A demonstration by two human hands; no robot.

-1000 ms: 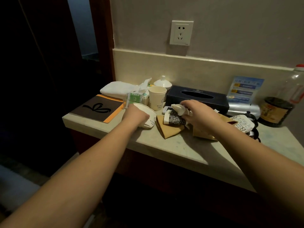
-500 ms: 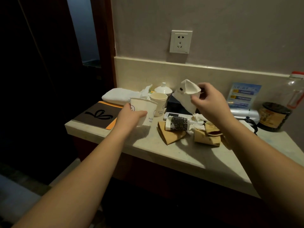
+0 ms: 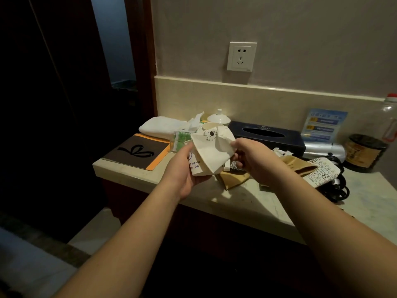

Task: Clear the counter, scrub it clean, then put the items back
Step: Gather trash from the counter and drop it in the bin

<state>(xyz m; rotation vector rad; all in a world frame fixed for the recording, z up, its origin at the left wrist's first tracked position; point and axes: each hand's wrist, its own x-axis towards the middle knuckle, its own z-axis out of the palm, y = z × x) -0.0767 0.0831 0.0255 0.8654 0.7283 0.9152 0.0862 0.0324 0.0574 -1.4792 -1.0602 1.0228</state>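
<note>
Above the left half of the pale stone counter (image 3: 242, 201), my left hand (image 3: 182, 168) grips a white paper cup with printed letters (image 3: 196, 168). My right hand (image 3: 251, 158) pinches a crumpled white paper cup with a cat drawing (image 3: 212, 147) by its rim and presses it against the cup in my left hand. Under my hands lie flattened brown paper sleeves (image 3: 234, 179) and a black patterned wrapper (image 3: 235, 165).
Along the back stand a folded white towel (image 3: 161, 125), a green packet (image 3: 181, 139), a white lidded pot (image 3: 219, 119) and a dark tissue box (image 3: 266, 135). A brown-and-orange folder (image 3: 139, 151) lies at left. At right are a printed bag (image 3: 322, 172), black cable (image 3: 337, 188) and oil bottle (image 3: 369, 145).
Both hands lifted a cup each off the counter and came together. The crumpled cup in my right hand moved left and down onto the cup in my left.
</note>
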